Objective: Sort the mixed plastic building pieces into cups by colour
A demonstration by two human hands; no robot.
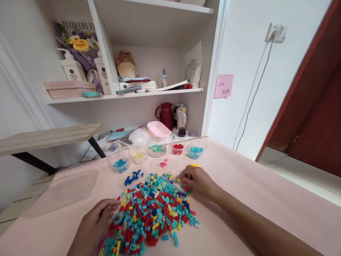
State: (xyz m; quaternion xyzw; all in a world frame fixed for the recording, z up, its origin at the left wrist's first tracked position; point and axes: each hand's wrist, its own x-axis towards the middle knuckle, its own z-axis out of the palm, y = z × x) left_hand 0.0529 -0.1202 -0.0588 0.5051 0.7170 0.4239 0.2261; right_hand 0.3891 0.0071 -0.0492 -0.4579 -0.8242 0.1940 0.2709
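Note:
A large heap of small, mixed-colour toy building bricks (151, 213) is spread over the pink tabletop. At its upper right, my right hand (198, 180) pinches a small yellow brick (179, 180) between thumb and fingertips. Partly under that hand is a clear container with red and green pieces. My left hand (93, 220) is by the heap's left edge, fingers curled and closed; a red brick (118, 198) shows at the fingertips, but whether it is gripped is unclear. Dark blue bricks (134, 176) and a few pink bricks (163, 163) lie on shallow clear trays beyond the heap.
Clear tubs behind hold blue bricks (119, 164), yellowish ones (138, 156), green ones (157, 148), red ones (177, 147) and light blue ones (195, 151). A clear lid (80, 185) lies left. Farther back are a pink basin (158, 129), red jug (166, 116) and bottle (182, 122).

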